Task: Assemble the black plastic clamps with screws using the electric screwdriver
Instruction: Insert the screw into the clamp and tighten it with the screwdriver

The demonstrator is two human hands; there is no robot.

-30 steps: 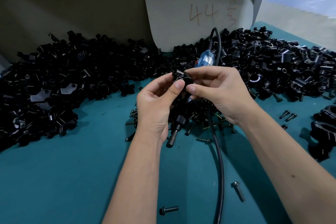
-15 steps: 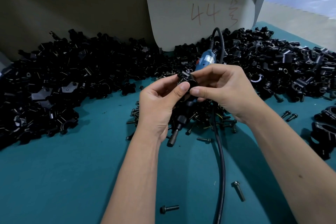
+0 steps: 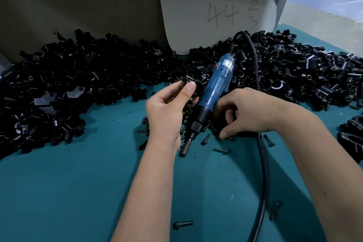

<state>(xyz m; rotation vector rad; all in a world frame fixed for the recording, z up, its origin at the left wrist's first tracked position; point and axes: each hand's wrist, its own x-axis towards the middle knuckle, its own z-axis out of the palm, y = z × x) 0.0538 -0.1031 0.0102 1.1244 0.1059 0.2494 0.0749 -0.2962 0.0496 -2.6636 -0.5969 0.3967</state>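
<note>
The left hand [image 3: 167,112] pinches a small black plastic clamp [image 3: 193,89] between thumb and fingers, holding it up above the teal table surface [image 3: 68,192]. Just right of it, the blue electric screwdriver with a black nose [image 3: 212,92] lies tilted, its metal bit tip [image 3: 184,149] pointing down toward the table and its black cable [image 3: 263,163] looping back toward the viewer. The right hand [image 3: 247,112] reaches down beside the screwdriver, fingers curled over the small pile of dark metal screws [image 3: 206,139]; whether it grips 1 cannot be told. A long heap of loose black clamp parts [image 3: 88,80] runs along the back, below a pale card marked 44 [image 3: 218,10].
</note>
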